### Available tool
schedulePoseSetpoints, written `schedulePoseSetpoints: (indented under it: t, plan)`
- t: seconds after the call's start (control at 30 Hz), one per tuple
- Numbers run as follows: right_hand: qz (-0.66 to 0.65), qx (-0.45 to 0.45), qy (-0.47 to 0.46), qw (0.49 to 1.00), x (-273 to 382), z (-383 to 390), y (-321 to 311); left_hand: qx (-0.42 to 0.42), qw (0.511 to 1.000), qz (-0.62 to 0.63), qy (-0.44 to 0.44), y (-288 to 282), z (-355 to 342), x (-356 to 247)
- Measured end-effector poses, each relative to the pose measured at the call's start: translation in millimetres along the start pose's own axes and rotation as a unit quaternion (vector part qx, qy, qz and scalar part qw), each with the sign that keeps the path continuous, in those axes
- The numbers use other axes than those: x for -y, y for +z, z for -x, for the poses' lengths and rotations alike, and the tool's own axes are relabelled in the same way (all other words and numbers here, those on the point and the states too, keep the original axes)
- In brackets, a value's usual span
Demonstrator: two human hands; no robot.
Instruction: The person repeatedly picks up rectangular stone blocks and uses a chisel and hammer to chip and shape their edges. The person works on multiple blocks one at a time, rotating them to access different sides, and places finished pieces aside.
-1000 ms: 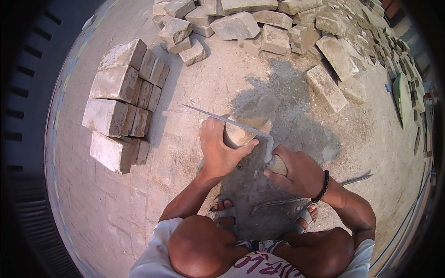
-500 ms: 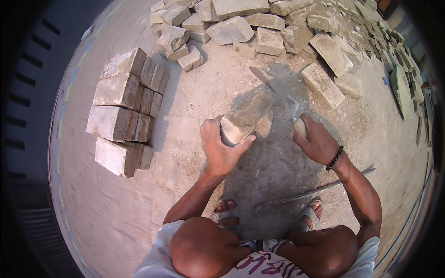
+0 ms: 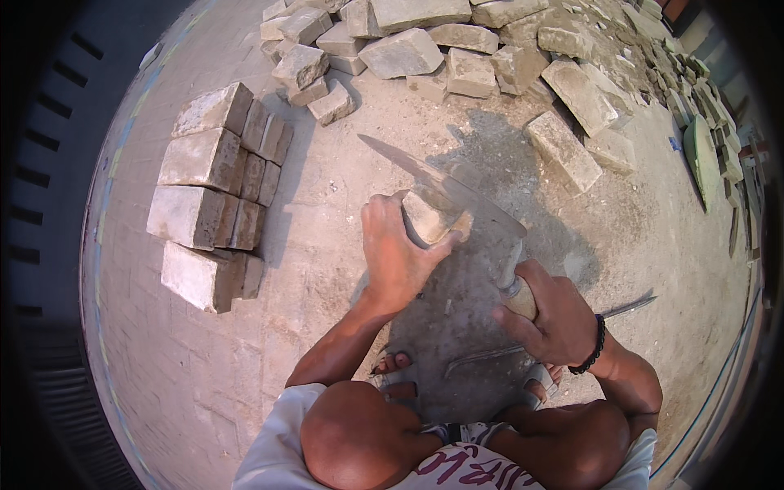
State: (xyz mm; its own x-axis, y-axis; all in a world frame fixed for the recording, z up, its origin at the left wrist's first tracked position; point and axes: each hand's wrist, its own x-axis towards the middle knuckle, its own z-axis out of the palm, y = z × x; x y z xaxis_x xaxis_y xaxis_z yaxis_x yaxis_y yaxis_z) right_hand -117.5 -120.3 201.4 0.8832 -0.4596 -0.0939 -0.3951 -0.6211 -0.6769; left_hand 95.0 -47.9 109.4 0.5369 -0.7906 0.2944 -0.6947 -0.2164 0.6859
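From the head camera, the left hand (image 3: 398, 260) grips a pale, dusty rectangular brick (image 3: 430, 214) above the dust-covered ground. The right hand (image 3: 555, 320) closes around the wooden handle of a flat-bladed metal trowel (image 3: 445, 183) touching the brick's top.

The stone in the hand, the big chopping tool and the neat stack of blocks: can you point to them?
Stone (image 3: 431, 219), head view, on its pale cut face.
Chopping tool (image 3: 457, 192), head view, mid-blade.
Stack of blocks (image 3: 214, 192), head view, on a middle block's top.
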Motion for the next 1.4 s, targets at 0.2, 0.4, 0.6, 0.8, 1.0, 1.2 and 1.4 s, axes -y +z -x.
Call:
schedulePoseSetpoints:
  t: [0.2,0.4,0.6,0.8,1.0,1.2,1.4]
  plan:
    - [-0.011,0.024,0.088,0.996,-26,-4,3,0.008,1.000,-0.010,0.002,-1,0,2]
    - [0.042,0.036,0.146,0.988,-103,-24,17,0.002,1.000,0.001,-0.004,2,0,0]
    - [0.012,0.003,0.104,0.995,-52,-26,7,-0.007,0.999,-0.030,0.023,1,-4,2]
    - [-0.013,0.083,0.284,0.955,-127,-58,-6,0.011,0.997,-0.056,0.051,4,-37,-5]
    - [-0.106,-0.082,0.137,0.981,-94,-28,6,0.071,0.993,-0.073,0.063,-1,-59,-14]
    - [-0.082,-0.088,0.111,0.987,-100,-18,15,0.066,0.984,-0.034,0.163,31,-47,9]
    - [-0.091,-0.099,0.124,0.983,-114,-22,12,-0.046,0.954,0.297,0.003,81,-62,12]
